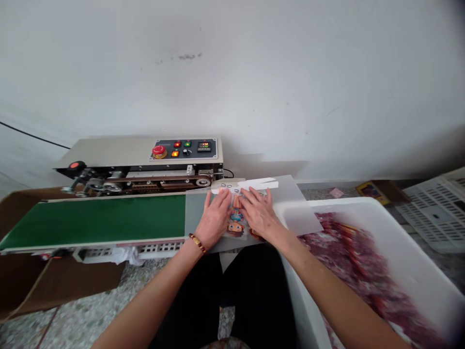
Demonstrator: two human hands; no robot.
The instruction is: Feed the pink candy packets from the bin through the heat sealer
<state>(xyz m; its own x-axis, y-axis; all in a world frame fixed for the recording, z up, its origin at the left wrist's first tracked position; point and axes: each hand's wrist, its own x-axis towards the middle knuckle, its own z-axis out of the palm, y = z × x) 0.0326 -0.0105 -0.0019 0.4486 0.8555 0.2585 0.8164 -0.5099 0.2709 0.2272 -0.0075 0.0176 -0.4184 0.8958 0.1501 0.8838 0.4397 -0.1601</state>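
Observation:
A clear packet (236, 230) with a cartoon figure printed or packed in it lies on a pale sheet at the right end of the sealing machine's belt. My left hand (215, 213) rests on its left side, fingers stretched forward and lying flat. Over its right side is my right hand (260, 214), fingers spread, with part of a second cartoon packet (255, 234) showing beneath it. White guide strips (259, 183) lie just beyond my fingertips. The band sealer (181, 150) stands left of them, with lit buttons and a display.
A green conveyor belt (101, 220) runs left from my hands. Close on my right is a white tub (370, 206) full of reddish packets (359, 261). A cardboard box (72, 286) sits under the belt, and a white crate (436, 213) stands at far right.

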